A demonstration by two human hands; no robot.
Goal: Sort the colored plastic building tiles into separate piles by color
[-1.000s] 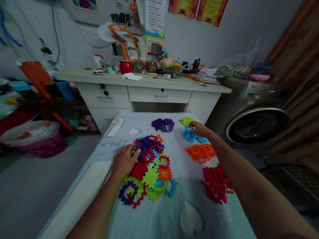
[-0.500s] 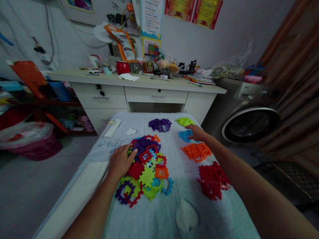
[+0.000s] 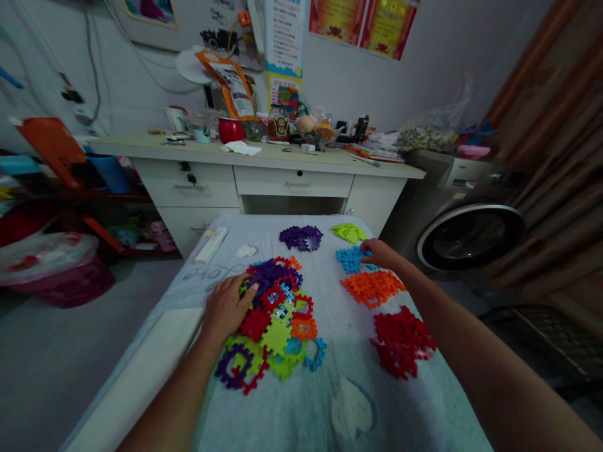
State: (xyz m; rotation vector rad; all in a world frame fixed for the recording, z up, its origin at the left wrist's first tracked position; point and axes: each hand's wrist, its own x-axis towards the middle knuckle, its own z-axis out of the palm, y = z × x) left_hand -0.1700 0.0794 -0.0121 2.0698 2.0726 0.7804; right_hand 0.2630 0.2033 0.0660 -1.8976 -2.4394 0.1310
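A mixed heap of coloured plastic tiles (image 3: 277, 317) lies on the pale blue cloth (image 3: 330, 376). My left hand (image 3: 226, 307) rests flat on the heap's left side, fingers stretched out. Sorted piles lie around: purple (image 3: 301, 236), lime green (image 3: 348, 232), light blue (image 3: 351, 258), orange (image 3: 372, 287) and red (image 3: 400, 342). My right hand (image 3: 381, 254) rests on the right edge of the light blue pile, fingers lying flat over the tiles.
A white desk (image 3: 282, 176) with drawers stands behind, crowded with cups, jars and papers. A washing machine (image 3: 466, 232) is at the right. A white remote-like bar (image 3: 211, 245) lies on the cloth's far left. A pink basin (image 3: 51, 267) sits on the floor at left.
My right hand drew back slightly from the far side of the light blue pile to its right edge. The left hand stays on the mixed heap. The camera shifted a little.
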